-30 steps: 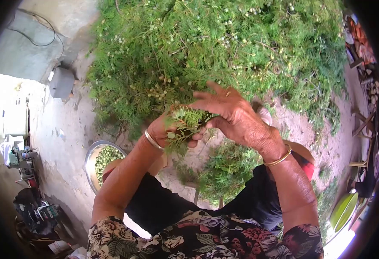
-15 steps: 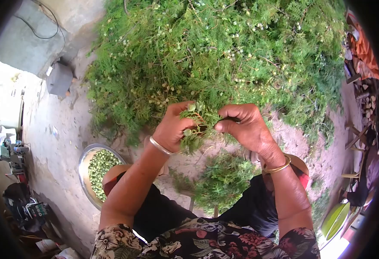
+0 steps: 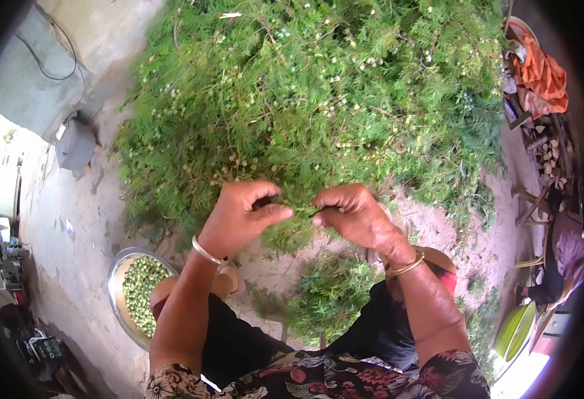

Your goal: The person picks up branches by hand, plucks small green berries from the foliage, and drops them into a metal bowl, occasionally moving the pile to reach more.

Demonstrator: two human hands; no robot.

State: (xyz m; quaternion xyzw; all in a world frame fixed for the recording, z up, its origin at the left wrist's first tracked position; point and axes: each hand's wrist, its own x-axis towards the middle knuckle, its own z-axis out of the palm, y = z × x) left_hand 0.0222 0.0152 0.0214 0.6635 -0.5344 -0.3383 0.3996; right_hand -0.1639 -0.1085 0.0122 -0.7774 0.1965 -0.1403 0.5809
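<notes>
Lowered, the left hand (image 3: 238, 221) and right hand (image 3: 353, 216) pinch a sprig (image 3: 302, 211) above dirt ground (image 3: 79, 219).

A metal bowl (image 3: 112, 296) full of green pods (image 3: 142, 282) stood on the earth floor at the left. Further up, a grey box (image 3: 75, 146) lay beside a concrete slab (image 3: 19, 86). An orange cloth (image 3: 538, 76) lay at the right edge.

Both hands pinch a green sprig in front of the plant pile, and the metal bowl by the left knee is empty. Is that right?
Not quite: the head view shows the metal bowl holding green pods, not empty. The rest stands: left hand and right hand pinch a green sprig in front of the plant pile.
</notes>
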